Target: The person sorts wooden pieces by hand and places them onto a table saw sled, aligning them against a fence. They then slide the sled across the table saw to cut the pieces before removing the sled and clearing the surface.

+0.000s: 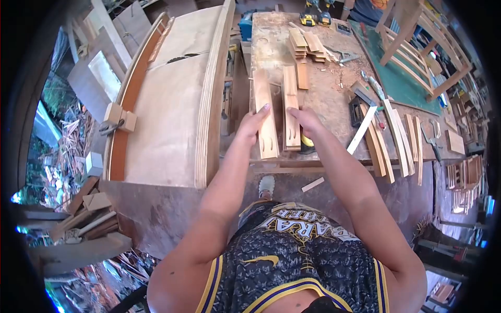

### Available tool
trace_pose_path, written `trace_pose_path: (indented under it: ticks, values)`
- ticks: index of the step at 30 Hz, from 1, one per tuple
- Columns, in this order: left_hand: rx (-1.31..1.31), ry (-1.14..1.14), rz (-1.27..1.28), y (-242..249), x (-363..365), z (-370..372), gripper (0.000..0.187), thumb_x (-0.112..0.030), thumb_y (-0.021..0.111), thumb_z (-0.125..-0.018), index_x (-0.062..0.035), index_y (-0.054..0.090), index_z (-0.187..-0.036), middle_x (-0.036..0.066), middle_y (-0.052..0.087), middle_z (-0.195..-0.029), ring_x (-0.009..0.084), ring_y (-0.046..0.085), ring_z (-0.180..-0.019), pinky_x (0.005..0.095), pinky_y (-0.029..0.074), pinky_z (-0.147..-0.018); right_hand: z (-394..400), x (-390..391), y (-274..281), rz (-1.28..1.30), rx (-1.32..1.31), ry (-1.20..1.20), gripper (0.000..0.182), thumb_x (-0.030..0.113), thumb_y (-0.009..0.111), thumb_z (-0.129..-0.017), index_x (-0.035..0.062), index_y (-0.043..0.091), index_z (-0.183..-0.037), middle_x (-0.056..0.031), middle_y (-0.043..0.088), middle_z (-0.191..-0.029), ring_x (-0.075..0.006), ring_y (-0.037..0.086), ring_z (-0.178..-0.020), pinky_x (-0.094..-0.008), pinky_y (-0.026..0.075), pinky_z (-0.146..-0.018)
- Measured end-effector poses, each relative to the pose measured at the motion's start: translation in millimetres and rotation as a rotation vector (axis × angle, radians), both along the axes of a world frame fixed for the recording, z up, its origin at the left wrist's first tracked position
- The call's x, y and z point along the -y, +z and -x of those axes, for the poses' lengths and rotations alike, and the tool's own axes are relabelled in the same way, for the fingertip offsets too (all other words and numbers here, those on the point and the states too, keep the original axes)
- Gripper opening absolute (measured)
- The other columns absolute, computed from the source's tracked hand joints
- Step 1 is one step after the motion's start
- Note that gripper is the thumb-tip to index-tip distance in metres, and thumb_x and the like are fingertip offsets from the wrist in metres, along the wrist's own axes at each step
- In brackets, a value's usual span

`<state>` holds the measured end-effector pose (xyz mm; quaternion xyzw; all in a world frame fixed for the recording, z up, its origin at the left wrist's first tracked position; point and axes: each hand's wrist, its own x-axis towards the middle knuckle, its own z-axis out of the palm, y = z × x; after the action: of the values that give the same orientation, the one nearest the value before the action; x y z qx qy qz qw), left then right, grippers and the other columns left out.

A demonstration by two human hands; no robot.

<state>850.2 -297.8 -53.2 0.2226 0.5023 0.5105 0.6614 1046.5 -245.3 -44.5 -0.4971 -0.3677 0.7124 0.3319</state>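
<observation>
Two groups of light wooden boards lie side by side at the front left of the workbench (334,94). My left hand (253,124) is closed on the left board (266,117), its thumb on top. My right hand (305,121) grips the right boards (290,104), which look stacked, with the thumb on their upper face. Oval slots show near the close ends of both. A narrow gap separates the two groups. A yellow object (307,142), partly hidden, sits by my right wrist.
A table saw (172,104) with a raised blade stands left. Behind the boards are stacked wood pieces (297,44) and yellow power tools (308,20). Thin strips (399,135), clamps and a chair frame (417,52) occupy the right. A person's clothing shows at the top right.
</observation>
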Motion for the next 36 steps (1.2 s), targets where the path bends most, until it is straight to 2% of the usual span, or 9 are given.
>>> trace_pose_path:
  ticks: [4, 8, 10, 12, 16, 22, 24, 26, 36]
  values:
    - [-0.004, -0.027, -0.045, 33.2, -19.0, -20.1, 0.057, -0.035, 0.072, -0.091, 0.0056, 0.053, -0.125, 0.015, 0.067, -0.11, 0.0229, 0.068, -0.093, 0.036, 0.057, -0.08, 8.6, 9.1, -2.2, -0.228, 0.389, -0.051, 0.041, 0.02, 0.067, -0.089, -0.009, 0.06, -0.118, -0.0201, 0.069, -0.104, -0.0254, 0.069, -0.093, -0.0363, 0.055, -0.076]
    - [0.01, -0.078, -0.026, 52.1, -34.1, -35.7, 0.051, -0.032, 0.074, -0.089, 0.0042, 0.059, -0.121, 0.012, 0.068, -0.109, 0.0186, 0.067, -0.092, 0.0319, 0.054, -0.082, 8.1, 1.4, -2.5, -0.143, 0.582, 0.046, 0.044, 0.031, 0.066, -0.089, -0.0084, 0.066, -0.108, -0.0236, 0.07, -0.102, -0.0261, 0.069, -0.091, -0.0361, 0.053, -0.076]
    - [-0.031, -0.094, -0.029, 43.2, -41.9, -41.5, 0.05, -0.032, 0.075, -0.088, 0.0041, 0.06, -0.119, 0.011, 0.068, -0.107, 0.0176, 0.066, -0.091, 0.0319, 0.053, -0.081, 5.2, -3.1, -4.1, -0.131, 0.57, 0.086, 0.045, 0.034, 0.06, -0.092, -0.0076, 0.067, -0.108, -0.0232, 0.07, -0.102, -0.0274, 0.069, -0.088, -0.0374, 0.052, -0.076]
    - [-0.011, -0.096, -0.01, 34.0, -47.5, -45.5, 0.049, -0.032, 0.076, -0.087, 0.0043, 0.062, -0.117, 0.011, 0.069, -0.105, 0.0173, 0.066, -0.091, 0.0318, 0.052, -0.081, -3.1, -17.7, -33.2, -0.14, 0.552, 0.101, 0.044, 0.034, 0.049, -0.099, -0.0053, 0.067, -0.107, -0.0126, 0.071, -0.093, -0.0208, 0.066, -0.085, -0.0349, 0.051, -0.074]
    - [-0.16, -0.12, 0.001, 40.2, -51.7, -51.9, 0.046, -0.031, 0.075, -0.088, 0.0033, 0.062, -0.116, 0.012, 0.069, -0.103, 0.018, 0.067, -0.089, 0.0329, 0.053, -0.079, 8.7, -4.1, 16.4, 0.109, 0.061, -0.063, 0.058, 0.049, 0.042, -0.102, -0.0027, 0.059, -0.124, -0.0136, 0.065, -0.119, -0.0228, 0.061, -0.107, -0.0366, 0.044, -0.094]
    - [-0.284, -0.17, -0.055, 27.1, -56.4, -57.2, 0.047, -0.037, 0.064, -0.095, 0.0026, 0.061, -0.121, 0.012, 0.069, -0.105, 0.0206, 0.067, -0.091, 0.0334, 0.053, -0.081, 14.2, -1.4, 28.2, 0.178, 0.112, -0.072, 0.074, 0.062, 0.037, -0.1, -0.0014, 0.049, -0.138, -0.0171, 0.059, -0.133, -0.0262, 0.057, -0.12, -0.0387, 0.044, -0.1]
    - [-0.221, -0.17, -0.052, 17.7, -56.1, -59.2, 0.055, -0.043, 0.059, -0.096, 0.0013, 0.057, -0.128, 0.014, 0.067, -0.113, 0.0232, 0.065, -0.1, 0.0352, 0.05, -0.088, 14.9, -2.1, 17.4, 0.177, -0.062, -0.12, 0.081, 0.068, 0.035, -0.097, 0.0, 0.048, -0.139, -0.0172, 0.058, -0.134, -0.0271, 0.056, -0.122, -0.04, 0.044, -0.101]
    - [0.191, -0.207, 0.169, 13.9, -55.2, -59.3, 0.062, -0.046, 0.06, -0.094, -0.0007, 0.052, -0.134, 0.016, 0.062, -0.123, 0.025, 0.061, -0.109, 0.0373, 0.046, -0.096, 12.0, -3.5, 14.5, 0.173, -0.146, -0.116, 0.084, 0.071, 0.033, -0.096, 0.0023, 0.045, -0.142, -0.0168, 0.056, -0.136, -0.0275, 0.056, -0.123, -0.0405, 0.044, -0.104]
    - [0.128, -0.301, 0.133, 14.6, -52.7, -59.6, 0.065, -0.047, 0.06, -0.093, -0.0018, 0.048, -0.137, 0.014, 0.06, -0.126, 0.0258, 0.059, -0.113, 0.0391, 0.048, -0.097, 15.5, 0.6, 20.1, 0.226, -0.13, -0.056, 0.079, 0.068, 0.029, -0.098, 0.0074, 0.038, -0.148, -0.0141, 0.05, -0.143, -0.0267, 0.049, -0.131, -0.0425, 0.04, -0.108]
